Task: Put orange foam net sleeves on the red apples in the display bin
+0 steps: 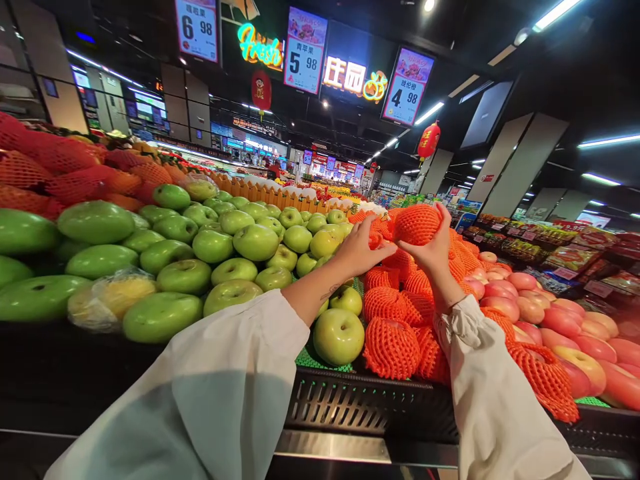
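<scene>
While price signs (305, 50) hang overhead in the dim shop, left hand (357, 250) and right hand (434, 252) together grasp a netted fruit (416, 223) above its heap (395, 333) on the stand (360, 400), between green apples (215, 247) and pink apples (565, 320)

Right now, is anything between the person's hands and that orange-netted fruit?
Nothing visible does. The left hand and the right hand both grip the netted fruit, raised above the orange pile, with the green apples off to its left.

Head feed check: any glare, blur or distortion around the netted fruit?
Head view: the netted fruit between left hand and right hand is sharp and evenly lit; green apples at the left edge look stretched by the wide lens; ceiling strip lights blow out.
</scene>
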The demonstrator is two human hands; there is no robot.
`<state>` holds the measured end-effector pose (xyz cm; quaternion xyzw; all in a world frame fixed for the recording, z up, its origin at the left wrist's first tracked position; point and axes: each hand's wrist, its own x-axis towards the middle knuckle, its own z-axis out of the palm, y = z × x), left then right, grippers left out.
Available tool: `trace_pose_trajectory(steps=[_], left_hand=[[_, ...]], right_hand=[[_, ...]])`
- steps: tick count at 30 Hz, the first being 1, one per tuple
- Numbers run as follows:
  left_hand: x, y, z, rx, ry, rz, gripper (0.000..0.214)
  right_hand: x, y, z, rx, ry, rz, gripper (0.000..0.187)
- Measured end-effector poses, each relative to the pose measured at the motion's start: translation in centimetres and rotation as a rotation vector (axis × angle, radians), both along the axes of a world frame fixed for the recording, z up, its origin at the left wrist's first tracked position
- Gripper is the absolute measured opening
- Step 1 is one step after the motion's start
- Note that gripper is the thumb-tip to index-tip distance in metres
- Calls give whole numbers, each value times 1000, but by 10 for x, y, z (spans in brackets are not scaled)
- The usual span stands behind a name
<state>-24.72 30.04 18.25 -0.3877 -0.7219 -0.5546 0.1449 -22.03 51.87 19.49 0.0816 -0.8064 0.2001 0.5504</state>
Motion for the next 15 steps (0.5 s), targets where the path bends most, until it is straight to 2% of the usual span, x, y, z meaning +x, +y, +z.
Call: trace_pose_trajectory(steps=[2, 4, 8, 10, 12, 14, 15], left_hand=[[2, 1, -1, 32, 30, -97, 94], [5, 1, -1, 65, 65, -127, 106], [9, 0, 2, 152, -14, 5, 111], [7, 1, 3, 214, -81, 29, 103], [3, 4, 3, 295, -157, 18, 95], [-2, 6, 3, 395, -227, 2, 90], [-4, 7, 3, 439, -248, -4, 88]], right_hand=[[8, -18, 7, 125, -4, 105, 110], [13, -35, 11, 236, -64, 216, 103], [21, -58, 14, 368, -218, 383, 95], [22, -58, 16, 326, -262, 432, 106], [18, -48, 15, 235, -296, 463, 119], [9, -28, 12, 120, -323, 442, 116], [2, -15, 8, 53, -329, 402, 107]])
